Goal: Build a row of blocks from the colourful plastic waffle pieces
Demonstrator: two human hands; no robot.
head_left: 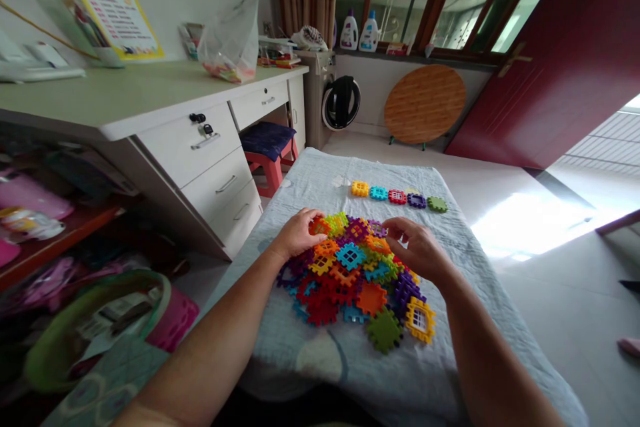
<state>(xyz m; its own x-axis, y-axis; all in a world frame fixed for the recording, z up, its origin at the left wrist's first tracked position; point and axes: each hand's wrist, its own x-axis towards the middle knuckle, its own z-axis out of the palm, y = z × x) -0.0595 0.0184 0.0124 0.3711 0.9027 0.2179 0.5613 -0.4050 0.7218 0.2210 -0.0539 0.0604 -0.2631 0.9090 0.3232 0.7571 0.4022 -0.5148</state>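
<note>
A heap of interlocking plastic building tiles (350,256) in many colours lies on the cloth-covered table in front of me. My left hand (301,233) is at the heap's far left edge, thumb and fingers curled around an orange tile (319,225). Across from it, my right hand (415,247) hovers at the heap's right edge with bent fingers apart, near a purple tile (377,228) and an orange tile (378,244); nothing shows in it. Beyond the heap runs a row of single tiles: yellow (360,189), light blue (379,193), red (397,197), purple (417,201) and green (437,204).
A pale blue cloth (320,173) covers the table. On the left stand a white desk (150,90) with drawers, a red stool (270,170) and a pink-green basket (165,310). Behind are a washing machine (315,90), a round wooden board (425,103) and a red door (555,60).
</note>
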